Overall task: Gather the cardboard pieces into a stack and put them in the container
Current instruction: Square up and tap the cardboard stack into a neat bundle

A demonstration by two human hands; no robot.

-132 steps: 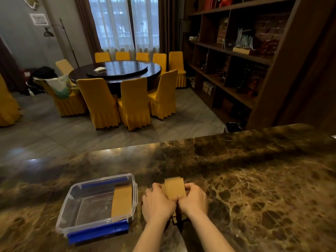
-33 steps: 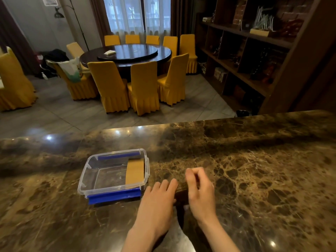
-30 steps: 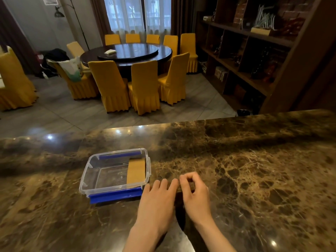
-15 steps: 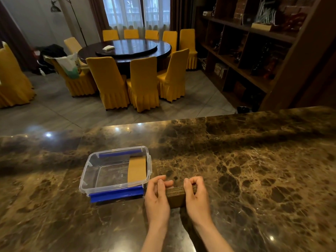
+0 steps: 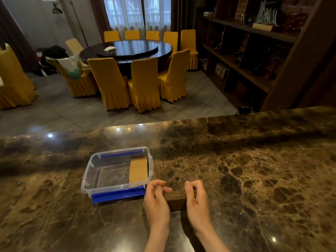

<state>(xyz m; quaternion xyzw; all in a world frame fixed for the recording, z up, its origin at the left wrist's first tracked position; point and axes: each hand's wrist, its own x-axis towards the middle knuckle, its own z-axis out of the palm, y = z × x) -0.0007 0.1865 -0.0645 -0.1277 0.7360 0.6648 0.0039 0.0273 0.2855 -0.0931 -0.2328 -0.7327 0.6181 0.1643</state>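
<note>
Left hand (image 5: 157, 199) and right hand (image 5: 196, 196) clasp the cardboard stack (image 5: 175, 200) from either side, squaring it beside the container (image 5: 116, 192) on the bench (image 5: 254, 170).

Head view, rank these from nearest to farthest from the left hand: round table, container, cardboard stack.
1. Cardboard stack: held against the left hand, on its right.
2. Container: just left of it on the counter.
3. Round table: far across the room.

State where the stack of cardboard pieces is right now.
In the head view, the stack of cardboard pieces sits low and centre on the marble counter, held between the left hand and right hand, just right of the clear container.
</note>
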